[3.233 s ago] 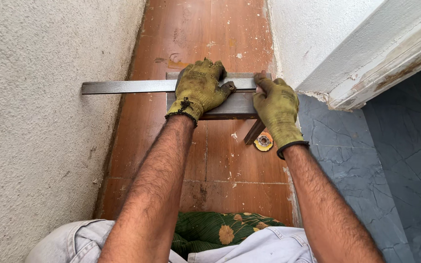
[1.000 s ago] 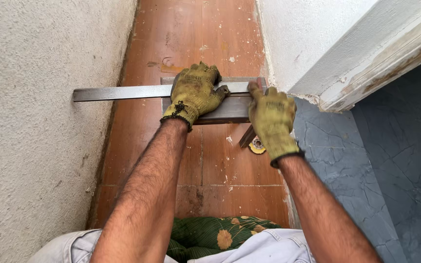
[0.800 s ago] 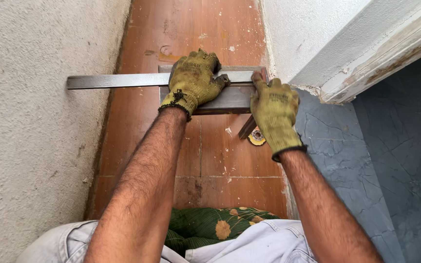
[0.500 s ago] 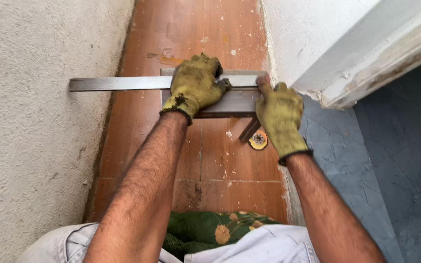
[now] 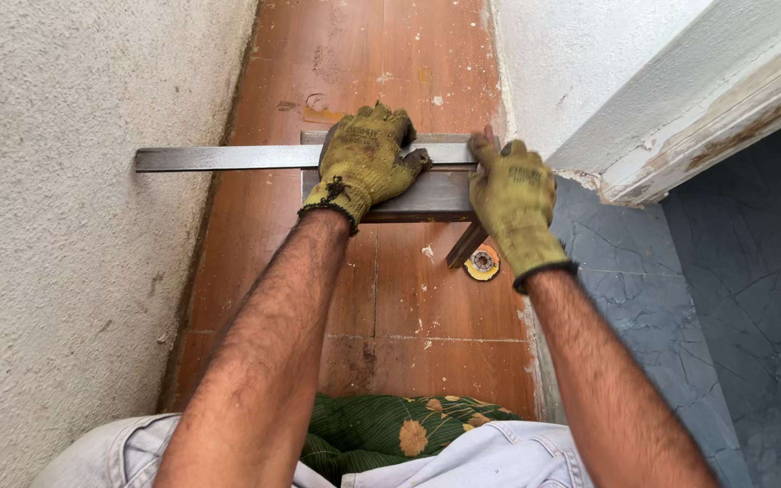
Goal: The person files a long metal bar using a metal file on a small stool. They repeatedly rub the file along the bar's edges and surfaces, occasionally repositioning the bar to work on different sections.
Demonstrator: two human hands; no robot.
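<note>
Both hands gloved, olive knit. Left hand (image 5: 365, 158) lies palm-down, fingers spread, pressing the metal bar (image 5: 228, 158) onto the grey slab (image 5: 427, 194) under it. Right hand (image 5: 512, 199) is curled over the slab's right end near the wall corner, fingers closed around something thin at the bar's edge; can't tell what, the glove hides it.

Position: bar lies straight across the floor (image 5: 390, 289), its left end touching or nearly touching the left wall (image 5: 65, 226), its right end hidden behind the right hand. Slab sits crosswise in the strip, its far edge under the bar.

Progress, judging by the layout: bar looks set as a straightedge on the slab and held firm, so alignment appears done. No cut or scored line visible on the slab; any marking or cutting looks not yet done. Can't see the slab face under the hands.

Just beside the right wrist: a dark stick-like tool (image 5: 465, 246) lies angled on the floor, with a small round yellow disc (image 5: 482, 263) touching its near end.

Surface: narrow run of reddish-brown tile, dusty, flecked with white plaster spots. Rough grey render on the left, white wall (image 5: 571, 72) and a chipped door frame (image 5: 725, 117) on the right, dark blue-grey tile (image 5: 725, 316) past it. Person kneels on a green floral cushion (image 5: 390, 434), in light jeans.
</note>
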